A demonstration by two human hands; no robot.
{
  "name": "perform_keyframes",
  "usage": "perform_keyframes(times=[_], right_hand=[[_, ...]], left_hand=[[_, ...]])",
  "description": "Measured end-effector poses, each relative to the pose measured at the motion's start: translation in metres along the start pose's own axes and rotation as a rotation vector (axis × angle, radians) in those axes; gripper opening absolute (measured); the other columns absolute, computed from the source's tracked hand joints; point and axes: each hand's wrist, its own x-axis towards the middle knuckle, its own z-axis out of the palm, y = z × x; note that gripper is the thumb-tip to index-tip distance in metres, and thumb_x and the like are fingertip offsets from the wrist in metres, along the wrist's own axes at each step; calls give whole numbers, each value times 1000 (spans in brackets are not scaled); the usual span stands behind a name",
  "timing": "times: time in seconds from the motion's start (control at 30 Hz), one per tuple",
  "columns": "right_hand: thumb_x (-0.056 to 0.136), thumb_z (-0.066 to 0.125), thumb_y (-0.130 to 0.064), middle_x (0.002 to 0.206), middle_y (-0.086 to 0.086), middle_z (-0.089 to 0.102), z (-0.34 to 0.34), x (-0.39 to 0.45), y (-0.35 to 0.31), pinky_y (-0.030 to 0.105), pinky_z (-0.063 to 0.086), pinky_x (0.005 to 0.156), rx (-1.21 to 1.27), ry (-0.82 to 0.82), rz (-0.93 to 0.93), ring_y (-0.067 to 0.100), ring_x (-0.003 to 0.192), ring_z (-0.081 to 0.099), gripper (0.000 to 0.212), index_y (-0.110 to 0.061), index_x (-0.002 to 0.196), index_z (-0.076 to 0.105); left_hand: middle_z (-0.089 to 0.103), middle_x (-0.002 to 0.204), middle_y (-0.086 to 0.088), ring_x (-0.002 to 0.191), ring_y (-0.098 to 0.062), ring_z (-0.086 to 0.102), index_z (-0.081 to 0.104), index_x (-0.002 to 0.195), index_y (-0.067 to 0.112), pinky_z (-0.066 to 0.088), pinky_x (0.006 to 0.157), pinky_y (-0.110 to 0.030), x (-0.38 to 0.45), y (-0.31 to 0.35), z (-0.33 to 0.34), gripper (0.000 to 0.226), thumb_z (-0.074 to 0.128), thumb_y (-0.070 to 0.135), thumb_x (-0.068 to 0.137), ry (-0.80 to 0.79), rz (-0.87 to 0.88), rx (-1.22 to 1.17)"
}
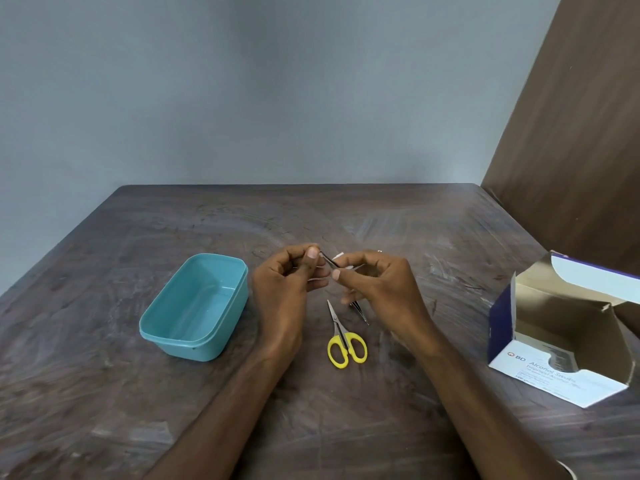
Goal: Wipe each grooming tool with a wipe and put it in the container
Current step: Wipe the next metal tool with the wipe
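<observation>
Your dark scuffed wooden table [311,427] meets a grey wall, bare toward its far edge. The open white alcohol-swab box [554,358] sits near the right edge, the empty teal plastic container [162,327] left. Your left hand [284,289] pinches a thin dark metal tool [329,262]; your right hand [377,282] pinches the white wipe [337,256] against it. Yellow-handled scissors [346,344] lie below.

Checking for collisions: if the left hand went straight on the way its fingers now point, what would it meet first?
Probably the right hand: the left hand points its fingers rightward along the thin dark tool held between both; depth is unclear.
</observation>
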Motion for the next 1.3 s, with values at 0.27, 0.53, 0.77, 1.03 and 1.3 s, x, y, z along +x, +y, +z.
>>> perform_keyframes(times=[0.27,0.53,0.77,1.03,1.3], right_hand=[[80,80,-6,73,1,75,-8,3,2,41,60,52,-114,104,-140,20,55,68,12,-16,86,78],[79,82,-12,87,-4,74,-11,3,4,43,60,59,-220,87,-231,16,71,69,11,-19,88,80],[79,80,-7,83,-12,71,-11,1,-1,29,55,66,-302,97,-356,11,79,67,19,-24,86,77],[80,79,-6,88,-7,71,-12,1,-1,18,51,66,-366,85,-458,11,84,68,13,-15,90,79],[82,81,-10,87,-4,70,-9,0,0,16,48,65,-371,69,-484,13,84,67,8,-14,89,79]], left_hand=[[76,83,-13,78,-27,74,75,93,5,61,67,-33,2,2,-3,10,74,10,84,-45,-59,-84],[76,79,-12,74,-26,73,76,90,4,62,66,-32,2,1,-3,10,77,7,80,-70,15,-28],[76,78,-3,71,-17,72,77,87,8,62,66,-33,4,1,-4,10,79,7,78,-88,92,67],[76,79,2,75,-16,72,78,87,14,63,70,-42,6,-1,-7,11,80,20,77,-144,198,252],[77,83,-3,80,-19,73,77,90,11,62,70,-41,5,-2,-8,13,78,20,80,-228,140,248]])
